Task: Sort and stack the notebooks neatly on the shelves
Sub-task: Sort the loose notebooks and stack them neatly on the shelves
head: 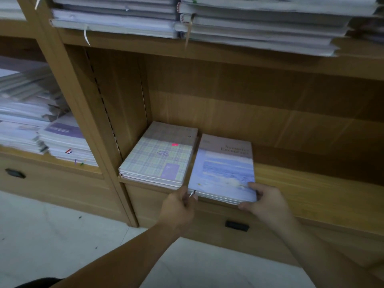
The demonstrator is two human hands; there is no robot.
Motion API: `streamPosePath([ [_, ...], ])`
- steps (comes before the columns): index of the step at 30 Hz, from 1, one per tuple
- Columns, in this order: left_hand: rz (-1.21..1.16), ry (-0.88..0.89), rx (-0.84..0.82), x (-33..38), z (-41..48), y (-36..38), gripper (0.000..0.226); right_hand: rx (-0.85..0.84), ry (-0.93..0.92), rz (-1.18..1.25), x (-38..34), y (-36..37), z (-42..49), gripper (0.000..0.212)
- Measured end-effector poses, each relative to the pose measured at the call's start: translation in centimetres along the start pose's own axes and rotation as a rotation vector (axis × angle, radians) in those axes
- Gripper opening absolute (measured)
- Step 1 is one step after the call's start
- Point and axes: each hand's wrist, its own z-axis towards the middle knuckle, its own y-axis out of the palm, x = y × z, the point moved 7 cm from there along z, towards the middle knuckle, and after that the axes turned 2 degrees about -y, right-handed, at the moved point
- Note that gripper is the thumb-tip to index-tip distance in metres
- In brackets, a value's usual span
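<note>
Our left hand [180, 206] and right hand [264, 199] grip the near corners of the blue stack [224, 169]. It lies just right of the plaid stack [160, 156].

Colours + patterns
On plaid notebooks [154, 157]: pastel lilac + yellow-green checks, pink sticker [175, 144]; on blue notebooks [224, 173]: pale blue w/ beige top band; shelf [311, 179]: brown wood grain.

Head view, downward, close to shelf [311, 175]
</note>
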Motion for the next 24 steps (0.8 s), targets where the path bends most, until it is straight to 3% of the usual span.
streamPosePath([
  [7, 0.089, 0.073, 0.077, 1.0, 0.2, -1.4, 0.037, 0.0, -0.011, -0.104, -0.5, 0.0, 0.1, 0.077],
  [17, 0.068, 0.019, 0.078, 0.7, 0.6, -1.5, 0.028, -0.015, -0.024, -0.096, -0.3, -0.3, 0.1, 0.072],
  [22, 0.152, 0.0, 0.116, 0.5, -0.1, -1.7, 0.018, -0.051, 0.037, -0.095, 0.3, -1.4, 0.0, 0.045],
  [24, 0.129, -0.057, 0.102, -0.1, -0.7, -2.0, 0.019, -0.069, 0.038, -0.115, 0.1, -1.9, -0.2, 0.046],
])
